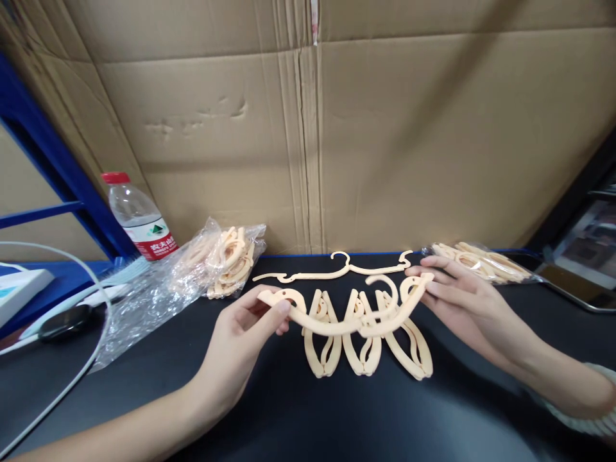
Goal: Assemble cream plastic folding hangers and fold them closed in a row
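Observation:
A beige folding clothes hanger hangs in the air between my two hands, its arms swung out and its hook leaning to the right. My left hand pinches the left tip between thumb and fingers. At the other tip, my right hand grips with its thumb and fingers. Below and behind it, three folded hangers lie in a row on the black table. Farther back, an unfolded hanger lies along the table with its hook toward the cardboard.
At the left, a clear plastic bag holds more hangers, beside a red-capped water bottle. Another bag of hangers lies at the back right, near a phone. A white cable loops at the left. Cardboard walls the back.

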`<state>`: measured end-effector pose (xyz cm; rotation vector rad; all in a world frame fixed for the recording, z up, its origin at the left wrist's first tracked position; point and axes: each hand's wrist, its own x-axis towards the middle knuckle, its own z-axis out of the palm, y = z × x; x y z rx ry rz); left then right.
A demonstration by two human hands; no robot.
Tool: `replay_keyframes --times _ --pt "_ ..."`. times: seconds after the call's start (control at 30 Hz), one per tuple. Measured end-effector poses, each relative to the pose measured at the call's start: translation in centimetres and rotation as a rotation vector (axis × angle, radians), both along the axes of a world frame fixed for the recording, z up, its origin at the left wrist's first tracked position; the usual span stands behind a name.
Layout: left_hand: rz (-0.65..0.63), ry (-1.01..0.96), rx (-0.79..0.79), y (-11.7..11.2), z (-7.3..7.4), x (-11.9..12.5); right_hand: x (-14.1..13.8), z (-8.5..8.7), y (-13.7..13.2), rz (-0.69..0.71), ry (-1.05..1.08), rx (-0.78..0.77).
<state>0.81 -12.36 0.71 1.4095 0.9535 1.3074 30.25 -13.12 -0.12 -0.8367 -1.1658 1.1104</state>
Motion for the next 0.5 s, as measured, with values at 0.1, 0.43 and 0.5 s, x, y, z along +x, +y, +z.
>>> replay_keyframes --times 0.1,0.43,0.5 --pt "-0.086 0.074 -0.031 -0.5 -0.1 0.3 -1.2 0.2 -0.9 -0.004 0.044 -0.019" --pt "-0.308 0.248 -0.145 -2.2 -0.9 1.2 -3.2 2.1 -5.2 0.545 -0.637 -0.058" --pt "-0.323 0.251 -0.155 -2.5 -1.0 1.4 -3.4 2.7 -5.6 0.591 -0.732 -0.030"
